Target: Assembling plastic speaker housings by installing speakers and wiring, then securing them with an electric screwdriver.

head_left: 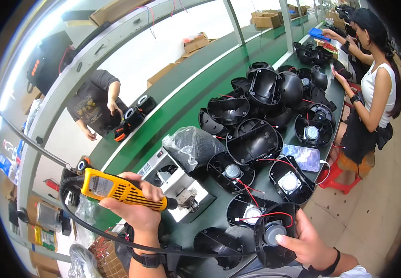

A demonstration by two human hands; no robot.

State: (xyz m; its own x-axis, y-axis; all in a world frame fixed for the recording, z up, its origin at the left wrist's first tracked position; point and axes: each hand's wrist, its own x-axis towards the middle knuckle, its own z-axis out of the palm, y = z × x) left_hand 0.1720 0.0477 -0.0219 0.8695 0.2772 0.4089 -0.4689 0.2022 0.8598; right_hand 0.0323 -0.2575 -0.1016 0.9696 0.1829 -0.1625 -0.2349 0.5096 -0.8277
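Note:
My left hand (140,214) is closed round a yellow electric screwdriver (117,189) with black vents. Its black tip points right, close to the metal front of a small white screw feeder (180,193). At the lower right, my right hand (310,244) grips a black plastic speaker housing (276,257) by its edge, the thumb on the round grey speaker (273,235) inside. A red wire (279,214) with a white connector loops out of it. Behind it lies another black housing with a silver speaker (252,215). To its left rests an open black shell (216,245).
Several black shells (256,141) pile up on the green bench, some with speakers and red wires. A phone (301,157) on a white cable lies at its right edge. One person (94,99) works across the bench; another (380,95) sits far right beside a red stool (339,178).

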